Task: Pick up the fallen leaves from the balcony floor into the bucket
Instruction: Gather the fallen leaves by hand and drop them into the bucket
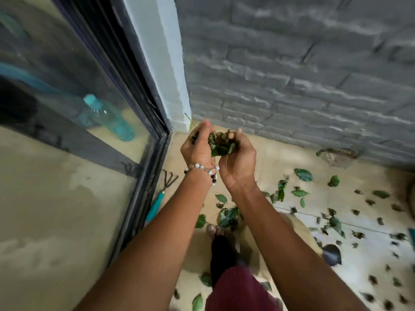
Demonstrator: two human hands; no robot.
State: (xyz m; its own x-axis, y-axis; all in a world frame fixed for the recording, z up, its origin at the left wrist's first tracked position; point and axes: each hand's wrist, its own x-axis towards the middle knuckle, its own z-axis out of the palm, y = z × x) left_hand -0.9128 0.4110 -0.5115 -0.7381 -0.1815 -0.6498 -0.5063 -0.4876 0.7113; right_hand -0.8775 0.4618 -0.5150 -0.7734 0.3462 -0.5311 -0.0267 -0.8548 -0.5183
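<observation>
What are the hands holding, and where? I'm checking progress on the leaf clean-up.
A bunch of leaves, cupped from both sides between the left hand and right hand.

Behind the place of the grip stands a grey brick wall (303, 70), painted and rough, running to the right. Left of it rises a pale corner post (157, 63), then a dark-framed sliding glass door (74, 90) – behind the glass a teal bottle (107, 117) stands on a beige floor. Below the grip lies the beige tiled floor (280, 158), with a drain cover (336, 157) at the foot of the wall, to the right. The light is soft and even.
</observation>
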